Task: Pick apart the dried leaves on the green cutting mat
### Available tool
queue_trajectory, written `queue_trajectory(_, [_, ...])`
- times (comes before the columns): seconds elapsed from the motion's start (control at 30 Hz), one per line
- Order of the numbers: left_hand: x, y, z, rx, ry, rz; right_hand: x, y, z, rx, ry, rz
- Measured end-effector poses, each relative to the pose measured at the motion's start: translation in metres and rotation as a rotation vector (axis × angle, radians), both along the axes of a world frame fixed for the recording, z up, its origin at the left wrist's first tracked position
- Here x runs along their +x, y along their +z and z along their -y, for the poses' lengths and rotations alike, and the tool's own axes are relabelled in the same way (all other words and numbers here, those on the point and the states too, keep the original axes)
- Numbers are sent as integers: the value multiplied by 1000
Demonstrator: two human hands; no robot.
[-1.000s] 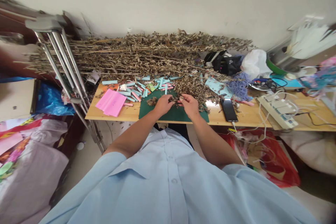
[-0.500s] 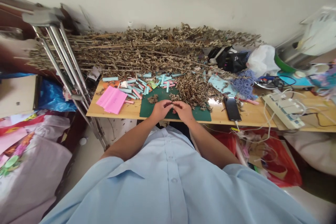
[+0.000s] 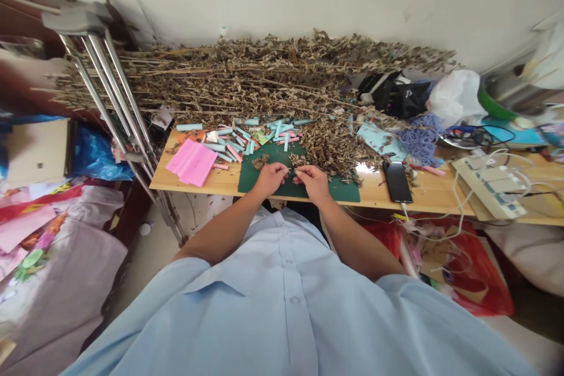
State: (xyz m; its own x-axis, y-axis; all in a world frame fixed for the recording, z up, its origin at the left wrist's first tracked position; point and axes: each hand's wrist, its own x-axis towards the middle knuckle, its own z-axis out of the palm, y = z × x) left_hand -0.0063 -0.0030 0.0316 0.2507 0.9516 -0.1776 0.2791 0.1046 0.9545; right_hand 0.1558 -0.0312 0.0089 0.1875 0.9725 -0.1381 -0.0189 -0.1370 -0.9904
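Wooden tabletop (image 3: 440,200) carries a green mat (image 3: 249,181), the left hand (image 3: 269,180) and right hand (image 3: 314,183) above it with fingertips pressed together, contents indiscernible, dried leaves (image 3: 332,148) heaped at their two o'clock.

No legible text, white marking (image 3: 409,93) on black bag (image 3: 400,102), too small to read

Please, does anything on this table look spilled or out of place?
Yes: the loose dried leaves look spilled, because they spread past the right edge of the green mat onto the wooden table, towards the phone.
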Motion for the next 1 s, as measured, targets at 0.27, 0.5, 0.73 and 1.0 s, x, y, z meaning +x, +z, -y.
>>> queue_trajectory(0.27, [0,4,2,60,-122,-49,-2,2,0,14,75,108])
queue_trajectory(0.5, [-4,3,3,77,-136,-51,-3,2,2,81,91,193])
queue_trajectory(0.73, [-2,-1,2,88,-104,-75,-5,-6,4,137,83,187])
queue_trajectory(1.0, [2,-4,3,142,-76,-187,-4,-6,5,80,-1,260])
